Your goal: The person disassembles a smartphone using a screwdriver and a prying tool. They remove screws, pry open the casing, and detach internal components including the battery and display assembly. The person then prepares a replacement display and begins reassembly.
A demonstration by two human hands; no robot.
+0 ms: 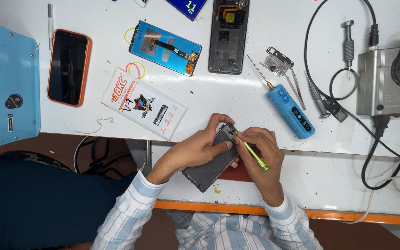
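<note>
My left hand [195,149] grips a grey phone body [213,163], tilted, over the front edge of the white table [237,99]. In my right hand [265,150] is a slim green tool [253,155], held like a pen. Its tip touches the upper corner of the phone body near my left fingertips. Both sleeves are striped light blue and white.
On the table lie an orange-cased phone [68,67], a white flat package [143,103], a blue screen panel [165,47], an open black phone frame [228,36], a blue electric screwdriver [290,111], tweezers, a small metal part [278,60], a grey power unit [385,83] with cables and a blue machine [5,83].
</note>
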